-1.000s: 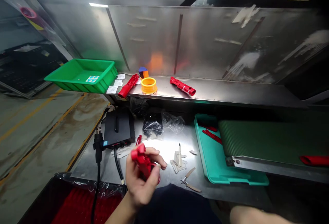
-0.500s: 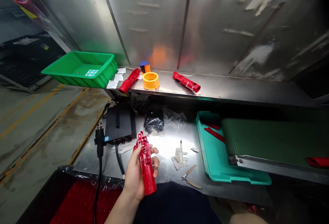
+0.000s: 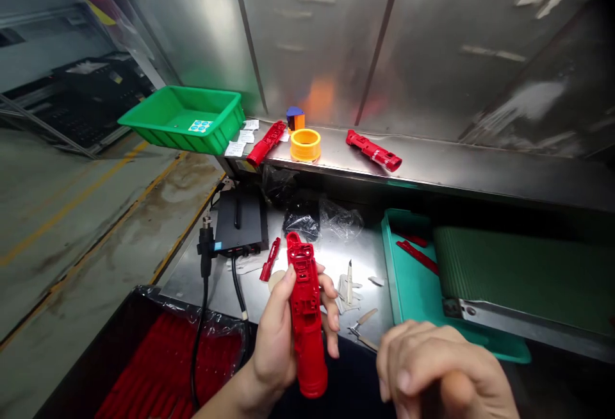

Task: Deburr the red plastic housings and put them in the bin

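Note:
My left hand (image 3: pixel 276 329) is wrapped round a red plastic tool housing (image 3: pixel 307 316), thumb on its near left side. The housing stands nearly upright in the view, its slotted part at the top and round tube end at the bottom. At the lower right is my right hand (image 3: pixel 442 368), apart from the housing. Its fingers are curled in, and whatever they may hold is hidden. Behind the left hand a smaller red part (image 3: pixel 270 259) lies on the metal bench. A pale-handled knife (image 3: pixel 350 281) rests on a white glove, with cutting pliers (image 3: pixel 362 324) nearer me.
A black box with cable (image 3: pixel 237 220) sits left. At right, a teal tray (image 3: pixel 391 271) reaches under a green conveyor belt (image 3: pixel 519 271). The shelf bears a green bin (image 3: pixel 182 131), a yellow tape roll (image 3: pixel 305 145) and red housings (image 3: pixel 373 150). A crate of red parts (image 3: pixel 158 368) stands lower left.
My right hand has come up into view at the lower right. The left hand and its housing have shifted right and closer. The view has turned slightly left, showing more of the crate.

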Demonstrator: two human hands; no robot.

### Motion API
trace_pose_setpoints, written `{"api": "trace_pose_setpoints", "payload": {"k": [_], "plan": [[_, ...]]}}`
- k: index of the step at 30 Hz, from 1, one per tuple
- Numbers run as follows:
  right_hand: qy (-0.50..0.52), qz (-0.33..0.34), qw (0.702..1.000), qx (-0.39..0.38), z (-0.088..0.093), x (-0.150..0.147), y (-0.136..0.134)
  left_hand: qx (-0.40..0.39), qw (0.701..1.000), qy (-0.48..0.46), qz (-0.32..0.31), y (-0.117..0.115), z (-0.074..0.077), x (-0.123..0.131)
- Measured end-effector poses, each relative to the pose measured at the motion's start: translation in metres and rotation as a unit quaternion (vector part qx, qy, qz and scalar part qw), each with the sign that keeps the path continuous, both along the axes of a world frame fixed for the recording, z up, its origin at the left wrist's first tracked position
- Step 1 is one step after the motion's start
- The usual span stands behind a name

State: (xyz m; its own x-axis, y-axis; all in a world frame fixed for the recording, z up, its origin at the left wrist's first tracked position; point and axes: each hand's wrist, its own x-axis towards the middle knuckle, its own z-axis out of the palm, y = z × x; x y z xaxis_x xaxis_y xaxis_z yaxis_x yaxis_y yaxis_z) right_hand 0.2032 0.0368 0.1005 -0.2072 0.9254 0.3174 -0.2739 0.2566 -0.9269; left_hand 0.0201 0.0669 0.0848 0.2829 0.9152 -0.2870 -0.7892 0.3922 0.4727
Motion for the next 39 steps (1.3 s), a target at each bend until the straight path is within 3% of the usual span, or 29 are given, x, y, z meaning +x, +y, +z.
{"api": "trace_pose_setpoints", "payload": {"k": [5,12,16,25,39], "plan": [[-0.041,-0.058,0.997,0.016,-0.001,0.001,-0.001,0.026,0.999,-0.016,-0.026,0.0,0.005,0.004],[0.053,-0.108,0.985,-0.122,-0.026,-0.004,0.002,0.046,0.998,0.021,-0.03,-0.005,0.011,0.003],[0.06,-0.098,0.981,-0.157,-0.033,-0.005,0.009,0.08,0.992,0.076,-0.058,-0.011,0.016,0.005],[0.044,-0.089,0.982,-0.158,-0.026,-0.002,0.013,0.099,0.983,0.119,-0.094,-0.014,0.016,0.01],[0.088,-0.029,0.978,-0.189,-0.029,0.001,0.016,0.06,0.984,0.135,-0.099,-0.014,0.012,0.011]]}}
